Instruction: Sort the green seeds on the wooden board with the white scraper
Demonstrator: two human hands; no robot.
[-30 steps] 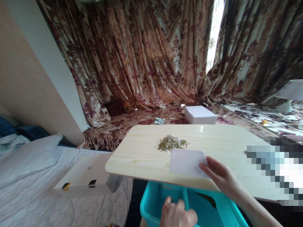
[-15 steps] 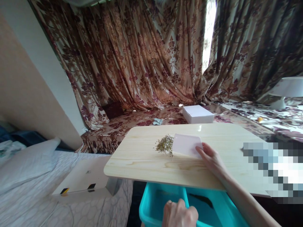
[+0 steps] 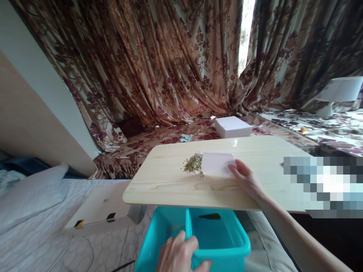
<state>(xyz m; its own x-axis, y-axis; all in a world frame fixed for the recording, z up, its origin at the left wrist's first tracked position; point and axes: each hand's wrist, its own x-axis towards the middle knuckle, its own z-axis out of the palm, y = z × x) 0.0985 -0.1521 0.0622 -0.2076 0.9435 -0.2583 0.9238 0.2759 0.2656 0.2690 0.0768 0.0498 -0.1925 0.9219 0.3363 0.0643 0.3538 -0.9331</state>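
Note:
My right hand [image 3: 244, 174] pinches the right edge of a thin white plastic scraper [image 3: 217, 163]. The scraper's left edge touches a small heap of dry green-brown bits [image 3: 193, 163], which look like seeds or dried herbs. Both lie on a pale wooden tabletop [image 3: 164, 190]. Below the table's front edge is a turquoise plastic bin [image 3: 221, 253] with a divider. My left hand [image 3: 180, 253] is closed over the bin's near rim beside the divider; its fingertips are partly hidden. A dark patch [image 3: 211, 216] shows in the bin's right compartment.
A white box [image 3: 233, 126] and a folded pale cloth [image 3: 185, 138] rest on the patterned surface behind the table. On the bed to the left lies a flat white carton [image 3: 99, 207]. A blurred-out item [image 3: 317, 181] occupies the table's right end. A lamp [image 3: 337, 90] stands far right.
The turquoise bin has shifted left with my left hand, showing more of its right compartment. The scraper stays against the heap in my right hand. The view has tilted slightly down.

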